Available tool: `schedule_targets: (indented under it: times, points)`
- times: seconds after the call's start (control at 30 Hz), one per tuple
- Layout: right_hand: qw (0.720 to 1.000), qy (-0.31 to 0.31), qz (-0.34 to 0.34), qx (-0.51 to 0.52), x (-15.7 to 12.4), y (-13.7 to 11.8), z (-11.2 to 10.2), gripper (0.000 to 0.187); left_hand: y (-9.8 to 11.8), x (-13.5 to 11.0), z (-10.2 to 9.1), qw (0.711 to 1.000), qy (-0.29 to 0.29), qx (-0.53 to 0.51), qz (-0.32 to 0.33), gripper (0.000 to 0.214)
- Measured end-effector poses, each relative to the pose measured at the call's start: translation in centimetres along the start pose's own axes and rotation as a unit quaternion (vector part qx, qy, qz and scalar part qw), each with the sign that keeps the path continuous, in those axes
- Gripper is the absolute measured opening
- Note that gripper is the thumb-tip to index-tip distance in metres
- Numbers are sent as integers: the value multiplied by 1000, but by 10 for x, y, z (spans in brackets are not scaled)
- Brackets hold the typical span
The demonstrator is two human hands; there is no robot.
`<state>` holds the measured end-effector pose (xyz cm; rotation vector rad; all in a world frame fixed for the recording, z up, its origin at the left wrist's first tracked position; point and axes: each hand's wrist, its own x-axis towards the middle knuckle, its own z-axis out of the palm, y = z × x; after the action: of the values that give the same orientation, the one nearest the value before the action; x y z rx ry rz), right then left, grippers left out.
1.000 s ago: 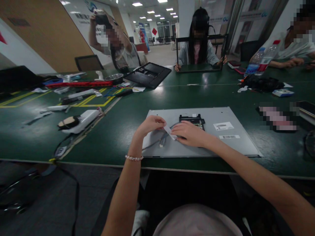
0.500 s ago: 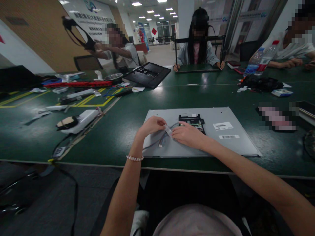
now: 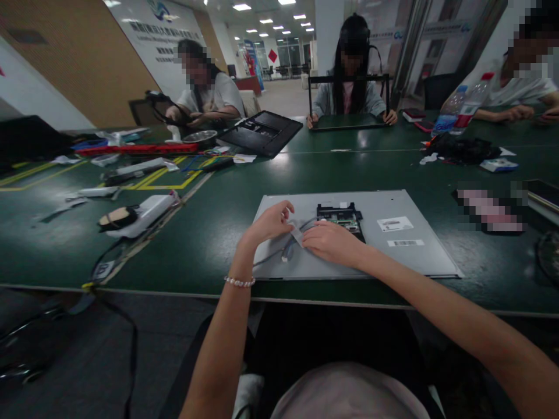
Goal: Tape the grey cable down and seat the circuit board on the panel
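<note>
A flat grey display panel (image 3: pixel 379 256) lies back side up on the green table, a black bracket with a green circuit board (image 3: pixel 345 218) at its upper middle. Across the panel's left part runs a grey cable (image 3: pixel 273 254) with a pale plug at its loose end. A strip of clear tape (image 3: pixel 297 235) crosses the cable. My right hand (image 3: pixel 334 241) has its fingertips closed on the strip's right end, low over the panel. Just left of the strip is my left hand (image 3: pixel 271 224), its thumb and curled fingers apart with nothing visible between them.
Left on the table (image 3: pixel 209 233) lies a white device with a tan pad (image 3: pixel 140 215). Beyond are a black laptop-like shell (image 3: pixel 264 132) and a red power strip (image 3: pixel 140 149). Bottles (image 3: pixel 474 105) and a phone (image 3: pixel 489 212) are at right. Several people sit around; one holds a black frame (image 3: pixel 349 77).
My left fingers have let go of the tape's left end and lifted slightly. My right hand has shifted a little. Across the table, one person has lowered a black strapped item.
</note>
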<state>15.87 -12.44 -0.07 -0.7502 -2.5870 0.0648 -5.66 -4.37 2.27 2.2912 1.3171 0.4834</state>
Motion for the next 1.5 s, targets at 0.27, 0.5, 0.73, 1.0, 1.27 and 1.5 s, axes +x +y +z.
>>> schedule_targets:
  times: [0.27, 0.5, 0.73, 1.0, 1.27, 1.5]
  points:
    - [999, -6, -30, -12, -1, 2, 0, 23, 6, 1, 2, 992, -47, 41, 110, 19]
    - [999, -7, -34, -4, -2, 2, 3, 22, 4, 0, 3, 993, -70, 24, 93, 21]
    - [1000, -13, -21, 15, 0, -3, -3, 22, 5, -2, 0, 992, -79, 28, 97, 15]
    - [1000, -5, -30, 0, 1, -4, -1, 23, 7, -5, 0, 992, -96, 9, 87, 14]
    - [1000, -13, -21, 14, 0, -7, -2, 22, 4, -4, 0, 992, -98, -8, 82, 15]
    - [999, -38, 2, 7, 1, -13, -5, 21, 5, -5, 0, 992, -99, -9, 75, 21]
